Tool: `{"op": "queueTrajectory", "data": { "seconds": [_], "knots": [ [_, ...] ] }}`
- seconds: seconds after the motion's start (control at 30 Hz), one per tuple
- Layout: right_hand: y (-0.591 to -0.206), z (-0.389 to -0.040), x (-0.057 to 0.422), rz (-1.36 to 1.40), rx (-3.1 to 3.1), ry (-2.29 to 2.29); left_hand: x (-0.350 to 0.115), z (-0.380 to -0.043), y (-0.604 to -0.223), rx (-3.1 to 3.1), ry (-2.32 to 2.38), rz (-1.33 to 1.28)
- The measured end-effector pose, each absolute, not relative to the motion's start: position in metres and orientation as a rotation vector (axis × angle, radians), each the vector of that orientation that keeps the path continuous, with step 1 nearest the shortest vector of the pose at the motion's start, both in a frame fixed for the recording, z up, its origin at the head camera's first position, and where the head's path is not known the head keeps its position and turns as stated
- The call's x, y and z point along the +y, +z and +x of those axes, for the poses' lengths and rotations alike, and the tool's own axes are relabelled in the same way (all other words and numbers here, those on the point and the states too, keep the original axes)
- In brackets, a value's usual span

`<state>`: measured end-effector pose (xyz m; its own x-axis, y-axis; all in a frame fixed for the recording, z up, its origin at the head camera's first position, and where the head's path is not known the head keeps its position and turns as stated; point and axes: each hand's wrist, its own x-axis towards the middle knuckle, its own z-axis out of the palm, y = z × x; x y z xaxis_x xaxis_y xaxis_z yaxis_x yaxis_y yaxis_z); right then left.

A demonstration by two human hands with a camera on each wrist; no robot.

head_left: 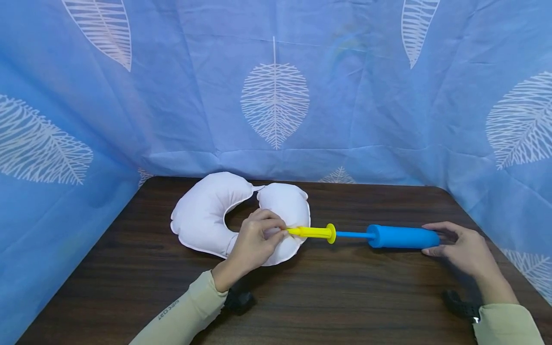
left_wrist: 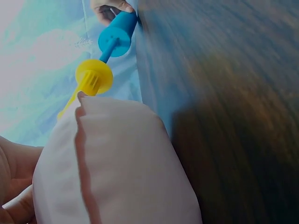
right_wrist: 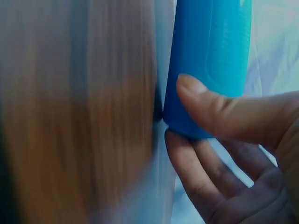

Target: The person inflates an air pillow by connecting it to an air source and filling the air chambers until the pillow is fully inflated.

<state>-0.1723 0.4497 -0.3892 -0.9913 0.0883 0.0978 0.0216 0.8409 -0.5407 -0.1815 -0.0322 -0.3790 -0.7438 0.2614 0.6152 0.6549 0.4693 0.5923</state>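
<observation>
A white inflatable neck pillow lies curved on the table, its body puffed out. My left hand pinches the pillow at its right arm, fingertips right at the tip of the yellow nozzle of a hand pump. What lies between those fingertips is hidden. From the nozzle's flange a thin blue rod runs into the pump's blue barrel, and much of the rod shows. My right hand grips the far end of the barrel, thumb on one side and fingers around the end.
The dark wooden table has rounded back corners. Blue cloth with white leaf prints hangs behind it and along both sides. Dark straps sit at both wrists, below the sleeves' cuffs.
</observation>
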Motion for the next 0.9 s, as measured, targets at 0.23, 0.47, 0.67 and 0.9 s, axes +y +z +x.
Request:
{"op": "queueTrajectory", "data": {
  "seconds": [0.23, 0.47, 0.67, 0.9],
  "knots": [
    [-0.384, -0.179, 0.395, 0.105, -2.95, 1.06, -0.034, -0.183, -0.379, -2.249, -1.177, -0.741],
    [-0.383, -0.179, 0.377, 0.137, -2.929, 1.121, -0.032, -0.181, -0.379, -2.285, -1.154, -0.786],
    [-0.383, -0.177, 0.415, 0.024, -2.966, 1.085, -0.031, -0.181, -0.379, -2.29, -1.144, -0.771],
    [-0.387, -0.169, 0.467, -0.149, -2.968, 0.903, -0.033, -0.183, -0.379, -2.297, -1.153, -0.761]
  ]
}}
